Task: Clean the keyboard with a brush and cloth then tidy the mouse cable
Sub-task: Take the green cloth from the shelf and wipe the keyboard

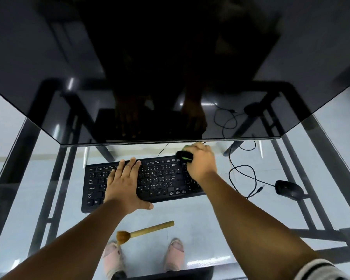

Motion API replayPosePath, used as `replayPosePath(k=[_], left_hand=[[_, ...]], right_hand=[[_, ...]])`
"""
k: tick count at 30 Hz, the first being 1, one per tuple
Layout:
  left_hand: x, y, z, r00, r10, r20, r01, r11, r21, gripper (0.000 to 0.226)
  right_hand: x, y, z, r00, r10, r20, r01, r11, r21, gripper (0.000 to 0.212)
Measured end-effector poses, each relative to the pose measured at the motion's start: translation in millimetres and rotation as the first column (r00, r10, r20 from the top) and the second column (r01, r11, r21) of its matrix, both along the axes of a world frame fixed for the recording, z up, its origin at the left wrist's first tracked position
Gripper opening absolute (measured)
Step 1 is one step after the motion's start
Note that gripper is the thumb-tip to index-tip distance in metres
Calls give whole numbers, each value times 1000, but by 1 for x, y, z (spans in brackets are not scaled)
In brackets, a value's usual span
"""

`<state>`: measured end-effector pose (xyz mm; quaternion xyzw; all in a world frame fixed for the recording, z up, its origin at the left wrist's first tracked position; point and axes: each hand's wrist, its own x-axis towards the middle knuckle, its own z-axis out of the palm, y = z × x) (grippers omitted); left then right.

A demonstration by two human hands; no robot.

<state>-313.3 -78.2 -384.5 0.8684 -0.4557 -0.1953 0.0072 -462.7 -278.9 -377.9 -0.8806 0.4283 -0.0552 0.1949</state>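
A black keyboard [160, 178] lies on a glass desk [190, 219]. My left hand [125, 182] rests flat on the keyboard's left half, fingers straight. My right hand [200, 160] grips a bunched black and green cloth [184, 154] and presses it on the keyboard's upper right corner. A brush [148, 232] with a wooden handle and brown bristles lies on the glass near the front edge, free of both hands. A black mouse [289, 189] sits to the right, its black cable [242, 172] trailing in loose loops across the glass.
A large dark monitor [170, 77] hangs over the back of the desk, close above the keyboard's far edge. Black frame bars [303, 178] show under the glass. My feet in pink shoes [176, 255] are visible through the glass.
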Motion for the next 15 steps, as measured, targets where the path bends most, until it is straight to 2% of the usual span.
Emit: replayPosePath(k=[3,5,9,11,13,15], left_hand=[[0,0,0,1000,5,-2,-5,1000,7,142],[0,0,0,1000,7,-3,-7,1000,1,143],[0,0,0,1000,8,-11,-8,1000,4,143],[1,0,0,1000,8,-12,-8,1000,6,143],[1,1,-1,1000,11,-15,-11,1000,1,143],[1,1,-1,1000,12,-17,-12,1000,-3,143]], right_hand=[[-6,4,-2,991,128,39,-130,991,32,55],[-18,-9,-3,993,117,29,-119,992,38,56],[-37,-32,-6,985,-170,23,169,984,51,50],[-35,-27,-5,969,-241,52,237,969,69,50],[-35,-15,-4,978,-182,106,176,982,62,55],[-44,-4,-6,987,-46,155,42,999,24,60]])
